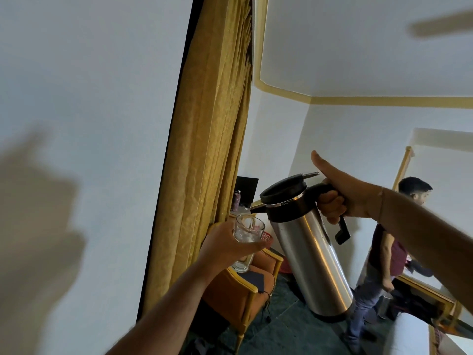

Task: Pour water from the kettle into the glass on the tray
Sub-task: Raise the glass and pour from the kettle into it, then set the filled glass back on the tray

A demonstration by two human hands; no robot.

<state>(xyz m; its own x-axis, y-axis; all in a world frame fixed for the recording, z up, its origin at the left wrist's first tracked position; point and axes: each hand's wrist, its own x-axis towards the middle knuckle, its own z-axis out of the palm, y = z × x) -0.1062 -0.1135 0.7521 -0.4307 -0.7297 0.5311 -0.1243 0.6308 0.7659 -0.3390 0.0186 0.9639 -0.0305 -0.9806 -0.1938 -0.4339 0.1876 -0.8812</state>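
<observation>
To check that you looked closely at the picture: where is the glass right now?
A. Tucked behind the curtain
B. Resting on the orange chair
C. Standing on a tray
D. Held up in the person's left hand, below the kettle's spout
D: the left hand holds the glass in the air, just under the spout of the kettle, which the right hand tilts by its handle.

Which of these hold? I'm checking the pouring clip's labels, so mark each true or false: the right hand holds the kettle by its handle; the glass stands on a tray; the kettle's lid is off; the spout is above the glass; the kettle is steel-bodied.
1. The right hand holds the kettle by its handle: true.
2. The glass stands on a tray: false; the left hand holds it in the air, no tray visible.
3. The lid is off: false; the black lid sits closed.
4. The spout is above the glass: true.
5. Steel-bodied: true.
</observation>
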